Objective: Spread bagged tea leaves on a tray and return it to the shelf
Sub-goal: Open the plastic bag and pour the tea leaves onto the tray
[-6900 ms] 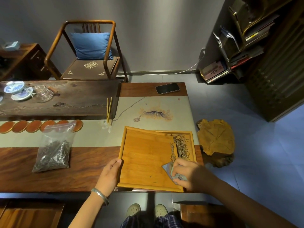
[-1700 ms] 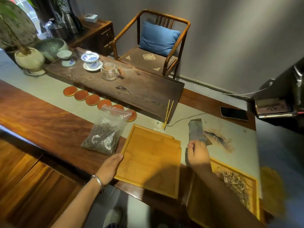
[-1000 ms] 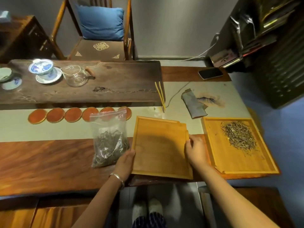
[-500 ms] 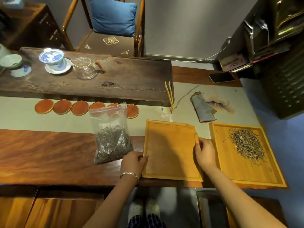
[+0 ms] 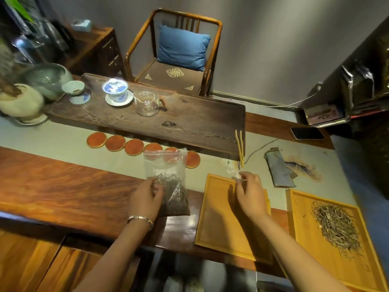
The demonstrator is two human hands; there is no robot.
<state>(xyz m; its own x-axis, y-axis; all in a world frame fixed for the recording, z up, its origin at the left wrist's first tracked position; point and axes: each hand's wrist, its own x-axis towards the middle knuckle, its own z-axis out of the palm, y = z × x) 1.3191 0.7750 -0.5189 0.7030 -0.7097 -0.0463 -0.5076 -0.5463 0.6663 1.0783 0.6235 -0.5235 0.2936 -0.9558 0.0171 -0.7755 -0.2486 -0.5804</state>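
Observation:
A clear zip bag of dark tea leaves [image 5: 171, 187] lies on the wooden table, its top over the coasters. My left hand [image 5: 146, 200], with a bracelet on the wrist, lies on the bag's lower left part with fingers curled onto it. To the right sits an empty bamboo tray [image 5: 216, 226]. My right hand [image 5: 250, 196] hovers over the tray's far end, fingers loosely apart, holding nothing that I can see. A second bamboo tray [image 5: 299, 224] at the far right carries a pile of pale tea leaves [image 5: 336, 226].
A folded grey cloth [image 5: 279, 170] and thin yellow sticks [image 5: 240, 147] lie beyond the trays. Several orange coasters [image 5: 115, 143] line the runner. A dark tea board [image 5: 195, 121] holds a blue-white gaiwan [image 5: 115, 90] and a glass pitcher [image 5: 147, 105]. A phone [image 5: 307, 133] lies far right.
My left hand left the empty tray's edge and moved onto the bag. My right hand lifted off the tray's right rim to above its far end. The view tilted left.

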